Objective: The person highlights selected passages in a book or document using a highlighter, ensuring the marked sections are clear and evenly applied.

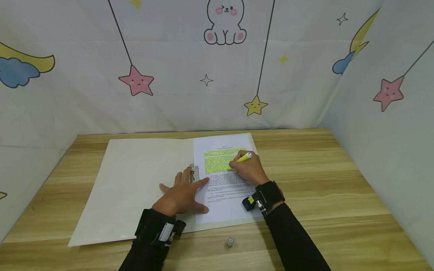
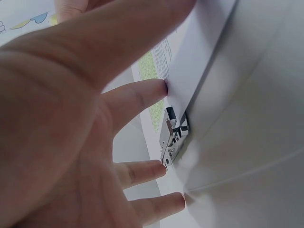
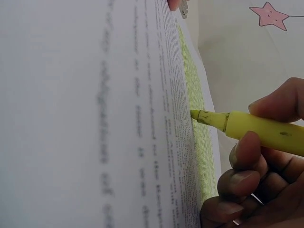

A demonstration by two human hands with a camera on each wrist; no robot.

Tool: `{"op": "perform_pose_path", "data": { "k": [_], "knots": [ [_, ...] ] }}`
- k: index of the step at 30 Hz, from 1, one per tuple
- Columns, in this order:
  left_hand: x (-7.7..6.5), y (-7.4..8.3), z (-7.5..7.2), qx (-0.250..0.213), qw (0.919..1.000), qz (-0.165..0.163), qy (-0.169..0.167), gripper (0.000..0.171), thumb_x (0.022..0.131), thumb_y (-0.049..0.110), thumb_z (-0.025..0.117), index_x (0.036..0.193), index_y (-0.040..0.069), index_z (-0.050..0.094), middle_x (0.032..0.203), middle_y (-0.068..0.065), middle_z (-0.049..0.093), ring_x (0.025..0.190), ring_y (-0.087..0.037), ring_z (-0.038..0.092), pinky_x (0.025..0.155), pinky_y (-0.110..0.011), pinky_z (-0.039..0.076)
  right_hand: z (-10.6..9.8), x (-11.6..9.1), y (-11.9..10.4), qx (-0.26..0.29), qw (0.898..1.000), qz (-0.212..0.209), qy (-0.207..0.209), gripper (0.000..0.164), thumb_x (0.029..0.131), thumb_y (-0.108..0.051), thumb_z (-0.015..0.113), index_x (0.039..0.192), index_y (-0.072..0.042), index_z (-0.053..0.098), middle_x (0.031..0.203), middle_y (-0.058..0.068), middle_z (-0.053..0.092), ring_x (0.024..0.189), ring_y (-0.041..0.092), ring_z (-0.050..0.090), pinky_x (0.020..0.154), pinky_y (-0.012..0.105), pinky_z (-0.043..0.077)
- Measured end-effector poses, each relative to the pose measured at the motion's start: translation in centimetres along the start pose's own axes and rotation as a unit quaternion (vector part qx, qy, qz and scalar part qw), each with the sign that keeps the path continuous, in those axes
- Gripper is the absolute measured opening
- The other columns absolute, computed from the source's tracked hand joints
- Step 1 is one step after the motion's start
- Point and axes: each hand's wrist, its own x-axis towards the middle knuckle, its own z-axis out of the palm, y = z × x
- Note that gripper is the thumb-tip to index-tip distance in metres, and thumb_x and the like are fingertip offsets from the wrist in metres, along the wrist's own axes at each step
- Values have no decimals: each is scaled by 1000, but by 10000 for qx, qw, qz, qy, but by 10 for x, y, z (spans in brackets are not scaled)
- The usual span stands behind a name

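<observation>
A yellow highlighter (image 3: 266, 132) is pinched in my right hand (image 1: 250, 169), its tip at the lower part of the highlighted block on the printed sheet (image 1: 217, 214). Yellow marking covers the upper paragraph; black text runs on below it. My left hand (image 1: 181, 197) rests with spread fingers across the folder's spine and the sheet's left edge. In the left wrist view its fingertips lie around the metal clip (image 2: 173, 137) that sits at that edge. The white folder (image 1: 125, 188) lies spread flat beneath the sheet.
A small grey cap-like piece (image 1: 230, 242) stands on the wooden table (image 1: 325, 188) near the front, between the forearms. White fabric walls (image 1: 176, 105) printed with stars and clouds enclose the back and sides. Both wrists wear black camera straps (image 1: 270, 195).
</observation>
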Motion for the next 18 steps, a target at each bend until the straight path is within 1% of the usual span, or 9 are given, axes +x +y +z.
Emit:
{"op": "perform_pose_path", "data": {
  "k": [7,15,18],
  "knots": [
    [1,0,1,15,10000,15,-7,90,66,45,90,146,34,50,162,-22,17,141,-50,25,93,-92,15,0,0,1,29,10000,16,19,12,78,-8,71,69,-6,63,63,3,61,52,12,53,45,22,40],
    [-1,0,0,31,10000,14,14,91,65,45,90,146,37,49,162,-21,15,142,-50,24,91,-92,14,-1,-1,-2,57,9999,57,107,12,78,-8,71,68,-6,63,61,2,58,50,11,50,44,22,38],
    [-1,1,0,51,10000,-2,13,92,64,46,90,146,38,48,163,-20,15,142,-50,23,91,-93,13,-1,-1,-2,24,9999,16,117,12,78,-8,71,68,-6,63,65,3,59,51,11,50,44,22,38]
  ]
}}
